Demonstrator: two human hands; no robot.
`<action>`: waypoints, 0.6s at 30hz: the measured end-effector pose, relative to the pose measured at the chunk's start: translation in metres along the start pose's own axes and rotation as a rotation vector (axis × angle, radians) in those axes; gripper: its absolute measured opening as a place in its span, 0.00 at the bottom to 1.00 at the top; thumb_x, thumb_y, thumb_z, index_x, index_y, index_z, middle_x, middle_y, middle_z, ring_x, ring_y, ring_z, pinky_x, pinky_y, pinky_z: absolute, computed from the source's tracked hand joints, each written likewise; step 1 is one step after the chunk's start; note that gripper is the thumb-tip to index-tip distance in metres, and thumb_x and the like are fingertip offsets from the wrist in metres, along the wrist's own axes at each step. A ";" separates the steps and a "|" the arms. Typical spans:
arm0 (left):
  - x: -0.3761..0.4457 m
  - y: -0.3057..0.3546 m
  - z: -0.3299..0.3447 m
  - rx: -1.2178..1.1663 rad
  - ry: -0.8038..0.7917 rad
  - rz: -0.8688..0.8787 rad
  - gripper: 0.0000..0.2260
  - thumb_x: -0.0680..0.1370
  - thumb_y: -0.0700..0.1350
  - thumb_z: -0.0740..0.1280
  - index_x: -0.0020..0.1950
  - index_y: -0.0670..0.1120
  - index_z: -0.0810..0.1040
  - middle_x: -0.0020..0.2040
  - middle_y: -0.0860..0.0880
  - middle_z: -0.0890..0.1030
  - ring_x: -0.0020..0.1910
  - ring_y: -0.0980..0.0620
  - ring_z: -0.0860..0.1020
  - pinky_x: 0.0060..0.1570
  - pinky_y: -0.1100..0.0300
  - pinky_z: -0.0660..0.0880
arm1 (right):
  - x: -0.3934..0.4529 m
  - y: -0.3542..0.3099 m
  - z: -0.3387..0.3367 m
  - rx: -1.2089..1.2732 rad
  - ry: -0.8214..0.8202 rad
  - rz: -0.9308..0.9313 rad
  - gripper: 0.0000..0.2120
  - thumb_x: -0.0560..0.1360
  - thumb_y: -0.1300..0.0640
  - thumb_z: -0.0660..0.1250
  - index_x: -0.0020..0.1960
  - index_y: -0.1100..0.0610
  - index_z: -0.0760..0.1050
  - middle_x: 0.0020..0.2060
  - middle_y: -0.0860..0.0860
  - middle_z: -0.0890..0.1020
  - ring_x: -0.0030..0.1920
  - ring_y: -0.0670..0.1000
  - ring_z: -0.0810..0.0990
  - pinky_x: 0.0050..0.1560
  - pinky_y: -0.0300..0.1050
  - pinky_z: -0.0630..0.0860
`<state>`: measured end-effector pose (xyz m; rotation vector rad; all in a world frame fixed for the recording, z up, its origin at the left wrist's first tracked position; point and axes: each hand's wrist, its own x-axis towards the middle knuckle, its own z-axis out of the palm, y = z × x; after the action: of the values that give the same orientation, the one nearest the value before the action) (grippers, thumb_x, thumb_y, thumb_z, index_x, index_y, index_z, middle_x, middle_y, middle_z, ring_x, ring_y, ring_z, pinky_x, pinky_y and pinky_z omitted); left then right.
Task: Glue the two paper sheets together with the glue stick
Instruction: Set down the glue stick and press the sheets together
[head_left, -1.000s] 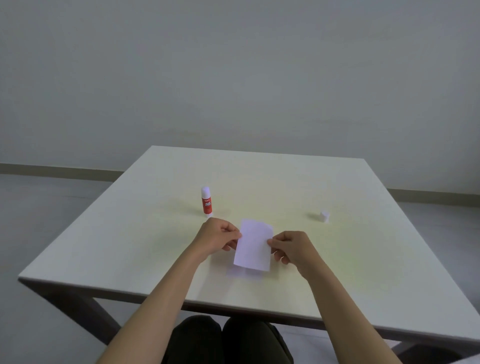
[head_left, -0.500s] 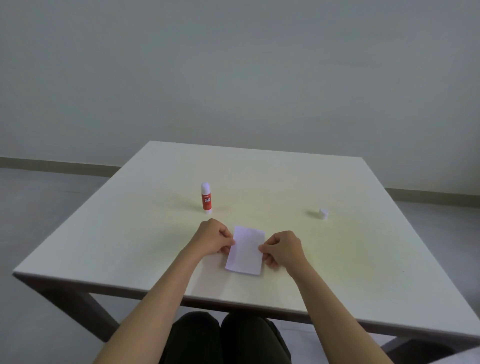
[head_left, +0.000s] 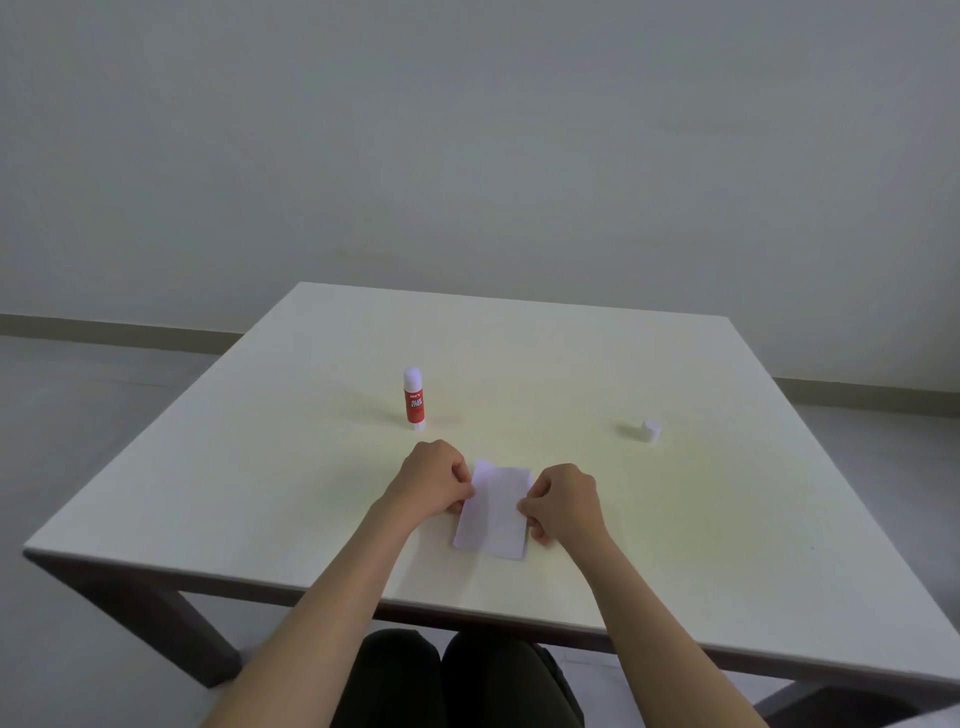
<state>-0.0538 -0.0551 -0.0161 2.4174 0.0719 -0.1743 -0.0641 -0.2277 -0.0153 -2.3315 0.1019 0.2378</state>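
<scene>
A white paper sheet (head_left: 496, 512) lies near the table's front edge, with a second sheet's corner peeking out at its top left. My left hand (head_left: 434, 483) pinches the paper's left edge and my right hand (head_left: 563, 499) pinches its right edge. The red and white glue stick (head_left: 414, 399) stands upright without its cap, a little beyond my left hand. Its white cap (head_left: 650, 431) sits apart on the right side of the table.
The cream table (head_left: 260, 467) has dark legs and a plain grey wall behind it. My knees show below the front edge.
The paper was held tilted up off the table a second ago; both hands have lowered it flat onto the sheet below and moved closer together.
</scene>
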 end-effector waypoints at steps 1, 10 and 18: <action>0.000 0.001 0.001 0.025 0.002 0.003 0.06 0.69 0.34 0.68 0.32 0.40 0.78 0.30 0.46 0.82 0.30 0.48 0.82 0.37 0.60 0.78 | 0.000 -0.001 0.000 -0.017 -0.002 -0.001 0.06 0.66 0.69 0.62 0.31 0.62 0.72 0.21 0.56 0.76 0.17 0.49 0.70 0.27 0.38 0.72; -0.007 0.002 0.001 0.141 0.083 0.076 0.05 0.69 0.39 0.70 0.41 0.45 0.75 0.40 0.48 0.79 0.43 0.46 0.79 0.43 0.54 0.75 | 0.001 -0.002 0.000 -0.061 -0.006 -0.009 0.04 0.67 0.69 0.62 0.37 0.62 0.71 0.27 0.61 0.79 0.20 0.53 0.74 0.36 0.46 0.79; -0.005 -0.021 0.005 0.199 -0.074 0.338 0.14 0.73 0.46 0.70 0.58 0.47 0.79 0.59 0.53 0.75 0.59 0.55 0.73 0.59 0.62 0.68 | 0.003 -0.001 -0.002 -0.037 -0.047 -0.011 0.05 0.67 0.69 0.61 0.36 0.61 0.70 0.28 0.60 0.81 0.21 0.54 0.75 0.35 0.43 0.78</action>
<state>-0.0614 -0.0423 -0.0326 2.5733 -0.4023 -0.1193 -0.0605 -0.2281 -0.0137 -2.3609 0.0624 0.2907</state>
